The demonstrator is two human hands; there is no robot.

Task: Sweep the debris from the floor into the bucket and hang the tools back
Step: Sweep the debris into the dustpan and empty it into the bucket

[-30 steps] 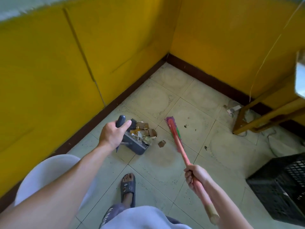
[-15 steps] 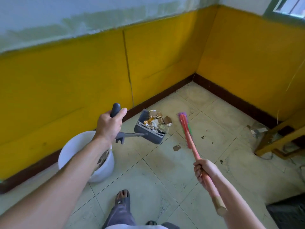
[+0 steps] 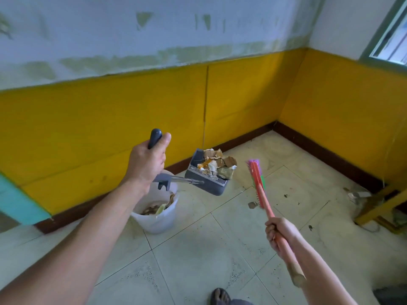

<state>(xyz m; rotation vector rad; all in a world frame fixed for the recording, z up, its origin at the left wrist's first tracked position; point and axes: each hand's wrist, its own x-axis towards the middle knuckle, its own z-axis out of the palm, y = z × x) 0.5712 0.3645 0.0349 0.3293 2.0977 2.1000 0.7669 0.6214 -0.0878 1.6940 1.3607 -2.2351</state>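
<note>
My left hand (image 3: 146,165) grips the dark handle of a grey dustpan (image 3: 206,183), held in the air and full of cardboard scraps and paper debris (image 3: 218,165). The pan hangs just to the right of and above a white bucket (image 3: 158,219) that stands by the wall with some rubbish inside. My right hand (image 3: 278,233) holds the pink handle of a broom (image 3: 258,183), its pink and green head raised off the tiles. One small brown scrap (image 3: 252,204) lies on the floor beside the broom.
Yellow walls with a dark skirting meet in a corner (image 3: 275,124) beyond the dustpan. A yellow wooden frame (image 3: 378,208) stands at the right edge with litter near it. Dark specks dot the pale tiles. My sandalled foot (image 3: 220,296) is at the bottom.
The dustpan has been lifted off the floor with its load and carried left toward the bucket. The view has tilted up, and the bucket has come fully into sight.
</note>
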